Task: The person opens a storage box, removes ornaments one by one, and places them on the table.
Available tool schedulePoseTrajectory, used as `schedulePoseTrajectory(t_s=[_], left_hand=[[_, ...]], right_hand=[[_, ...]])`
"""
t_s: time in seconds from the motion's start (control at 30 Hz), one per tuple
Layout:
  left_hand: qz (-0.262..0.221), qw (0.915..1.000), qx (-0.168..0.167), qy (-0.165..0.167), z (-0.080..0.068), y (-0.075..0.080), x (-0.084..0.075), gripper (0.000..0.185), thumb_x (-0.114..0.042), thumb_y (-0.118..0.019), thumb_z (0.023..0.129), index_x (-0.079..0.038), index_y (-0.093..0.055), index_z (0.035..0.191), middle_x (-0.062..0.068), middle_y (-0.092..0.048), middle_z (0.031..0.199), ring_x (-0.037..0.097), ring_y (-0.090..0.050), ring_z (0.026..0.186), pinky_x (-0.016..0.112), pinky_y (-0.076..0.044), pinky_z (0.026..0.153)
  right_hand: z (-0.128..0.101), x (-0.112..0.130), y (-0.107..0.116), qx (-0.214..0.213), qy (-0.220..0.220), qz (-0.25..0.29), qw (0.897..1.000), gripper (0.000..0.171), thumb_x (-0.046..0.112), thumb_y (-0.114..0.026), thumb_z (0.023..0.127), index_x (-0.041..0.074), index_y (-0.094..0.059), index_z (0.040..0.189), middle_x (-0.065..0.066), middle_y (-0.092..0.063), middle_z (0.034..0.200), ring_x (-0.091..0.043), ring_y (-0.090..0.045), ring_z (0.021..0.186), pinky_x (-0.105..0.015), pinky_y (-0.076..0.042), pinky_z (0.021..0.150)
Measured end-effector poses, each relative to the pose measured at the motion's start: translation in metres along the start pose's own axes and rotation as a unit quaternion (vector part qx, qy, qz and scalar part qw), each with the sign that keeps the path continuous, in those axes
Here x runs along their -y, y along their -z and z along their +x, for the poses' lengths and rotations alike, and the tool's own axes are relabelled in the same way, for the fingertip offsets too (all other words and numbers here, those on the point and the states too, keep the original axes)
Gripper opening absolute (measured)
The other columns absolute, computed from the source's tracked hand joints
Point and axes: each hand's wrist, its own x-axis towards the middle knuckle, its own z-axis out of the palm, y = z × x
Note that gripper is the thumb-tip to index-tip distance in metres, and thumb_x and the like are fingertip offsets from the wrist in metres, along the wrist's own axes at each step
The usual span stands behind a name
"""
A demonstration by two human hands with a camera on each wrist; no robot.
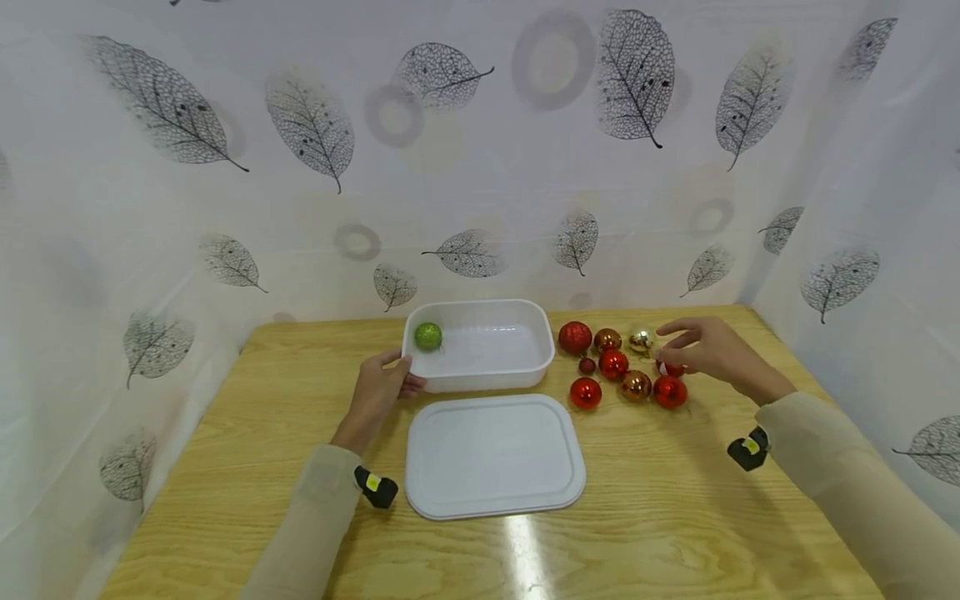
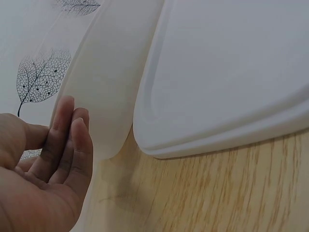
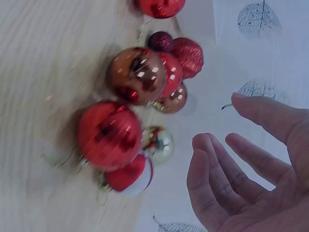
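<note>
My left hand (image 1: 380, 387) holds the near left corner of a white plastic box (image 1: 480, 382), thumb at the rim and fingertips against the outer wall. In the left wrist view the fingers (image 2: 79, 159) lie along that wall. A green glittery Christmas ball (image 1: 428, 336) sits inside the box at the left. Over the right side of a group of Christmas balls, my right hand (image 1: 708, 350) hovers with thumb and fingers apart, holding nothing. Nearest it are a gold ball (image 1: 641, 340), a red-and-white ball (image 3: 130, 176) and a shiny red ball (image 1: 670, 392).
A white lid (image 1: 495, 454) lies flat in front of the box. Several more balls, including a glittery red one (image 1: 575, 337) and a copper one (image 1: 636, 385), lie right of the box. A leaf-printed curtain (image 1: 480, 167) encloses the back and sides of the wooden table (image 1: 300, 375).
</note>
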Motion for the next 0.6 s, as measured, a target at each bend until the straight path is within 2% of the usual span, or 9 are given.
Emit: schedulePoseTrajectory(t_s=[0.23,0.3,0.4,0.47,0.6], left_hand=[[-0.001,1.0000,-0.002,0.001,0.001,0.001,0.001,0.043,-0.016,-0.050,0.108,0.008,-0.047,0.143,0.013,-0.073,0.083,0.014,-0.070,0.069,0.027,-0.062,0.069],[-0.002,1.0000,-0.001,0.000,0.001,0.001,0.001,0.043,-0.015,-0.049,0.108,0.009,-0.047,0.143,0.013,-0.073,0.083,0.014,-0.070,0.069,0.027,-0.062,0.069],[-0.004,1.0000,-0.001,0.001,0.001,0.002,0.001,0.042,-0.015,-0.050,0.108,0.009,-0.047,0.143,0.013,-0.073,0.083,0.015,-0.070,0.069,0.027,-0.062,0.069],[-0.005,1.0000,-0.001,0.001,0.001,0.001,0.000,0.043,-0.015,-0.049,0.108,0.009,-0.047,0.143,0.014,-0.073,0.083,0.015,-0.070,0.070,0.026,-0.062,0.068],[-0.003,1.0000,0.000,0.004,0.001,0.001,0.000,0.042,-0.015,-0.050,0.108,0.010,-0.047,0.142,0.014,-0.073,0.083,0.015,-0.070,0.070,0.026,-0.062,0.069]], right_hand=[[0.020,0.032,-0.021,0.001,0.013,0.007,1.000,0.055,0.030,-0.072,0.096,-0.003,-0.056,0.137,-0.029,-0.064,0.122,-0.027,-0.068,0.084,-0.037,-0.060,0.066],[0.026,0.041,-0.029,0.004,0.022,0.008,1.000,0.054,0.029,-0.072,0.096,-0.002,-0.057,0.137,-0.028,-0.064,0.121,-0.031,-0.069,0.086,-0.040,-0.061,0.069],[0.035,0.055,-0.042,0.006,0.041,-0.002,0.999,0.053,0.030,-0.073,0.095,-0.002,-0.060,0.135,-0.025,-0.066,0.120,-0.034,-0.067,0.099,-0.045,-0.060,0.083],[0.043,0.063,-0.051,0.011,0.051,-0.002,0.999,0.050,0.029,-0.073,0.095,-0.001,-0.061,0.133,-0.023,-0.068,0.117,-0.034,-0.066,0.102,-0.049,-0.059,0.087],[0.058,0.077,-0.069,0.020,0.066,0.007,0.998,0.047,0.026,-0.075,0.093,-0.001,-0.064,0.130,-0.019,-0.069,0.112,-0.030,-0.066,0.096,-0.042,-0.058,0.086]])
